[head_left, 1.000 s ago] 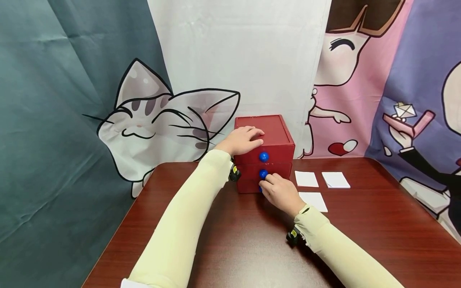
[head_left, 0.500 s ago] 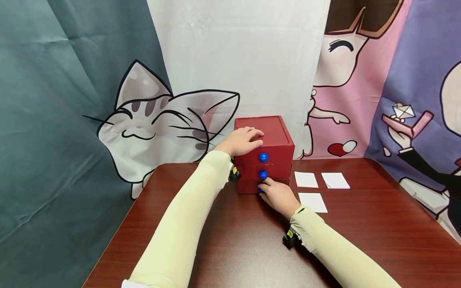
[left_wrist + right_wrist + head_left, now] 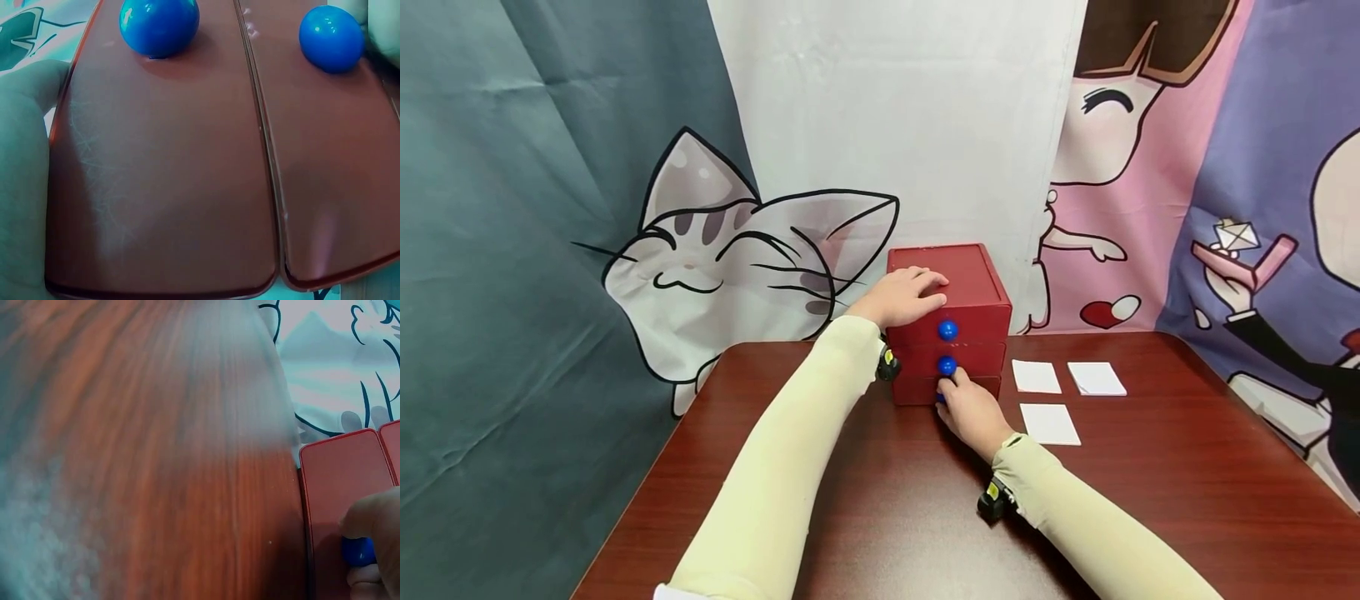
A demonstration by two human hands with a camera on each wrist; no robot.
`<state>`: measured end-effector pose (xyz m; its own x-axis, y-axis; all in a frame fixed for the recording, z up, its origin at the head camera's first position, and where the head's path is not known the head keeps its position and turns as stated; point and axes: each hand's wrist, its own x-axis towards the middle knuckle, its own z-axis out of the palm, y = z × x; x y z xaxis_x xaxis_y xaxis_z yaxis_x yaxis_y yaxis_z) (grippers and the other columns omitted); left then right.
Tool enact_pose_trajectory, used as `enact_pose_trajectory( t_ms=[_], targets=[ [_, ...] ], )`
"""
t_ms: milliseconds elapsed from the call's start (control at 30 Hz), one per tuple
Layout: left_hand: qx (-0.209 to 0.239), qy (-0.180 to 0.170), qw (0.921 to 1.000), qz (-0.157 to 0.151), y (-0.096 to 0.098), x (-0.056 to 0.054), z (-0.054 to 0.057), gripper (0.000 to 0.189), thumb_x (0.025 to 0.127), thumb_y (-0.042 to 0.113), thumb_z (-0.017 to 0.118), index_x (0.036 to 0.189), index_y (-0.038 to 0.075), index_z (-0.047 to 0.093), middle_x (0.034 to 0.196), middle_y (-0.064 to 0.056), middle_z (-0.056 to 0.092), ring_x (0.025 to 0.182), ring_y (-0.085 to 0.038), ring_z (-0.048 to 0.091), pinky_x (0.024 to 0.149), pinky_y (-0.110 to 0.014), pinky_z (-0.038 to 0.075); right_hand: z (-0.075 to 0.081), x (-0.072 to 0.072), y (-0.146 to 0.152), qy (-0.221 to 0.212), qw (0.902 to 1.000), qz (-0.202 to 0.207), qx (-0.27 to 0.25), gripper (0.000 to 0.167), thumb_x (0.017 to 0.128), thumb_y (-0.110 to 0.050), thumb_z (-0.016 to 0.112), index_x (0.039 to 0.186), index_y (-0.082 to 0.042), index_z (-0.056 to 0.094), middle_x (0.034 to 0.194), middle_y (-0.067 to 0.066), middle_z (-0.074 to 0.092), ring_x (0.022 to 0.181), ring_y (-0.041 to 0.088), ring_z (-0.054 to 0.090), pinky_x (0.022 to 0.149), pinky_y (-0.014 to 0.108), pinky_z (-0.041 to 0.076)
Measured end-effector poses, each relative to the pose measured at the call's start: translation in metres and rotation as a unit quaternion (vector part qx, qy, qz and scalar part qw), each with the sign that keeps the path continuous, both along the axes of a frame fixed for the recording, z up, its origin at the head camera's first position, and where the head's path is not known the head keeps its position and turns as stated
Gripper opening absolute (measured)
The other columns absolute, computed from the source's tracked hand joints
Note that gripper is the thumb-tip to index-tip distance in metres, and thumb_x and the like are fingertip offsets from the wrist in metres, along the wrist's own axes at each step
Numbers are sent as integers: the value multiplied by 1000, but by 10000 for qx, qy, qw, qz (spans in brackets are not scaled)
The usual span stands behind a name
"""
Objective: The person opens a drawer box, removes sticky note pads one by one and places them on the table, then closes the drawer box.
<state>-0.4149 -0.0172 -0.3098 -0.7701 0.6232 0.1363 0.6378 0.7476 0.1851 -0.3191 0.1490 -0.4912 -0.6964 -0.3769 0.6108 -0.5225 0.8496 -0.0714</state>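
A red box of drawers (image 3: 970, 279) stands near the far edge of the table, its three drawer fronts one above another with a round blue knob on each. My left hand (image 3: 901, 296) rests on the left of the box's top, fingers spread and thumb near the front edge. At the lowest drawer, my right hand (image 3: 973, 414) pinches the bottom knob (image 3: 357, 551) between thumb and fingers, which hide most of it in the head view. Above it show the middle knob (image 3: 331, 39) and the top knob (image 3: 159, 25).
To the right of the box lie white square papers (image 3: 1037, 377), a second white stack (image 3: 1097, 378) and a nearer sheet (image 3: 1050, 424). All stand on a brown wooden table (image 3: 865, 508). A printed cloth (image 3: 910, 108) hangs close behind the box.
My right hand and wrist have shifted slightly left, the fingers settling lower around the bottom knob. My left hand has stayed on the box top, and the drawers look unmoved.
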Motion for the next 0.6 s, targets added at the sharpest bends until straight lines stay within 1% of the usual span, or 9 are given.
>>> enact_pose_trajectory(
  t_ms=[133,300,400,500,600],
  targets=[
    [-3,7,10000,-27,1,1,0,50,105,50,41,150,30,48,159,-4,38,147,-25,32,121,-43,23,0,3,0,-4,10000,-19,37,27,77,-8,83,85,-6,57,85,11,50,57,25,63,52,38,53],
    [-26,29,10000,16,1,0,-1,49,105,50,41,150,31,48,159,-4,37,147,-24,31,122,-43,22,1,8,-1,170,9997,-76,137,29,73,-9,82,80,-6,54,84,10,50,53,23,61,46,37,50],
    [-21,24,10000,22,1,1,-2,49,105,49,42,149,30,48,159,-4,38,147,-24,32,122,-42,22,2,12,-3,217,9993,-138,257,30,73,-10,82,80,-6,53,83,10,49,52,23,60,45,37,49],
    [-16,22,10000,14,1,1,-1,49,105,49,41,149,30,49,159,-4,38,147,-24,32,122,-42,22,3,16,-5,248,9989,-103,379,28,73,-9,81,81,-5,54,83,11,49,52,24,60,46,38,49],
    [-17,18,10000,18,1,1,0,49,105,49,41,149,30,49,159,-4,38,147,-24,31,122,-42,22,4,19,-7,381,9978,-9,546,24,74,-6,78,81,-4,55,82,11,51,56,28,60,48,40,50]
  ],
)
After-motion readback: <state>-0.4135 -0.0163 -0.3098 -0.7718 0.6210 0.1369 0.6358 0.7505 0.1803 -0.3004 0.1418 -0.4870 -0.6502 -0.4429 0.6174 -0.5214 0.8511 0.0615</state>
